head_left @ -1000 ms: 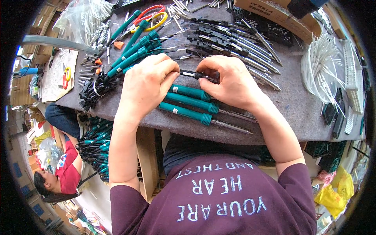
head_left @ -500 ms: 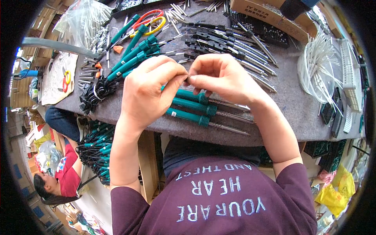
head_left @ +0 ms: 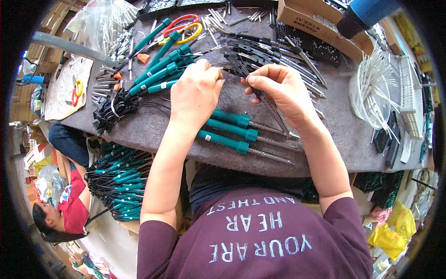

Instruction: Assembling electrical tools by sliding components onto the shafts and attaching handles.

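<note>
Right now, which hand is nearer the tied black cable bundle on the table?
Left. The left hand is right of the cable bundle; the right hand is farther right, beyond the left hand.

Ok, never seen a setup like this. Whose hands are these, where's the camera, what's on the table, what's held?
No robot here: these are a person's bare hands, the left hand and the right hand. Every picture comes from one fisheye camera, the left of two worn on the head, looking down, so straight edges bend.

On the grey table, three teal tools with metal shafts lie nearest the body. More teal handles lie to the left of the left hand, metal rods beyond the right, and white tubes far right.

The right hand pinches a dark rod. What the left fingers grip, if anything, is hidden.
</note>
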A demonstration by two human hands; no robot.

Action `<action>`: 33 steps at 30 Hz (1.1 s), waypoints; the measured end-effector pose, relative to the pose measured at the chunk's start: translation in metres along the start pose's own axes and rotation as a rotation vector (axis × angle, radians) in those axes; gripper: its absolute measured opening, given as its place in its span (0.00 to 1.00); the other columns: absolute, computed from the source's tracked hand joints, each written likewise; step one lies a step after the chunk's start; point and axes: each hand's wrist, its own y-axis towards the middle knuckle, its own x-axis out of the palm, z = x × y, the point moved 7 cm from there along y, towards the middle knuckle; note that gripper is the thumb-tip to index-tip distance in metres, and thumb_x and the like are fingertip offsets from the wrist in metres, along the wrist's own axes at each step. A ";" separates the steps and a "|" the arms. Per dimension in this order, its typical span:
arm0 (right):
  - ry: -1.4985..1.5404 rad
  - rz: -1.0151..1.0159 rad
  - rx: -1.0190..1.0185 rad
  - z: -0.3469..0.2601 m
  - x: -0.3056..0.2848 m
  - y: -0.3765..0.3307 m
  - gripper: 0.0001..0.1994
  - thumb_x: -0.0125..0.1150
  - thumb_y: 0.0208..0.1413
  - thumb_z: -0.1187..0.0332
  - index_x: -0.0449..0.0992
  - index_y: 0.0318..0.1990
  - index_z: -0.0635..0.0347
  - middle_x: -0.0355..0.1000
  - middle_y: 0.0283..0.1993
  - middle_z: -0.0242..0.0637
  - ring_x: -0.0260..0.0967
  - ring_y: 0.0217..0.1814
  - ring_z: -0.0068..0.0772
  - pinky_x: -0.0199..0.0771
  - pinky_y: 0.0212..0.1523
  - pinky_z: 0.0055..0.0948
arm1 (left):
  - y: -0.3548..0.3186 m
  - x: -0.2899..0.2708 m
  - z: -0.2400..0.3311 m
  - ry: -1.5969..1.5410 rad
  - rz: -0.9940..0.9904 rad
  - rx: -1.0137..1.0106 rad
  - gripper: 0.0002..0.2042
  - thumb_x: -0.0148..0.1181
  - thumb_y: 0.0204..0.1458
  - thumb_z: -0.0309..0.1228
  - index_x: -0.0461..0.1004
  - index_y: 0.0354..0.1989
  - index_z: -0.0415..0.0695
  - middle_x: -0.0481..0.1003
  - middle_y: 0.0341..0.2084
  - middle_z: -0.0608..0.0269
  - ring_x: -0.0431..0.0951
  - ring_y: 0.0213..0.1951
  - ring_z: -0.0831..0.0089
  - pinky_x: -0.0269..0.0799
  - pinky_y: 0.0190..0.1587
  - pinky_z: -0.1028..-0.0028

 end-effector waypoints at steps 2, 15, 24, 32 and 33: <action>-0.009 0.010 0.023 0.001 0.000 0.001 0.07 0.65 0.62 0.70 0.81 0.41 0.65 0.82 0.42 0.41 0.79 0.39 0.25 0.81 0.36 0.24 | -0.003 -0.010 0.002 -0.093 0.041 0.066 0.04 0.64 0.55 0.30 0.77 0.33 0.44 0.77 0.34 0.60 0.80 0.39 0.58 0.76 0.43 0.60; -0.209 -0.104 0.014 0.017 0.044 0.025 0.11 0.67 0.58 0.67 0.84 0.39 0.68 0.81 0.32 0.34 0.76 0.32 0.20 0.79 0.35 0.22 | -0.036 -0.003 -0.034 -0.907 -0.034 -0.228 0.03 0.59 0.60 0.20 0.72 0.40 0.38 0.76 0.31 0.67 0.77 0.37 0.80 0.73 0.43 0.77; -0.100 -0.116 0.025 0.015 0.049 0.017 0.10 0.68 0.58 0.68 0.83 0.39 0.67 0.81 0.33 0.34 0.77 0.32 0.18 0.80 0.34 0.22 | -0.035 0.000 -0.034 -0.999 0.003 -0.345 0.06 0.65 0.58 0.24 0.78 0.42 0.37 0.82 0.27 0.64 0.80 0.32 0.82 0.73 0.38 0.79; -0.167 -0.096 -0.052 0.014 0.047 0.015 0.10 0.68 0.57 0.69 0.85 0.39 0.67 0.81 0.33 0.34 0.76 0.32 0.18 0.79 0.34 0.22 | -0.037 -0.006 -0.031 -0.950 0.054 -0.338 0.04 0.67 0.56 0.24 0.82 0.35 0.36 0.82 0.27 0.65 0.80 0.30 0.82 0.75 0.36 0.79; -0.177 -0.085 -0.060 0.013 0.047 0.014 0.09 0.67 0.56 0.69 0.85 0.38 0.67 0.81 0.32 0.34 0.76 0.32 0.18 0.79 0.33 0.22 | -0.037 -0.006 -0.031 -0.926 0.066 -0.345 0.04 0.67 0.56 0.24 0.82 0.35 0.36 0.82 0.26 0.65 0.80 0.30 0.82 0.75 0.36 0.79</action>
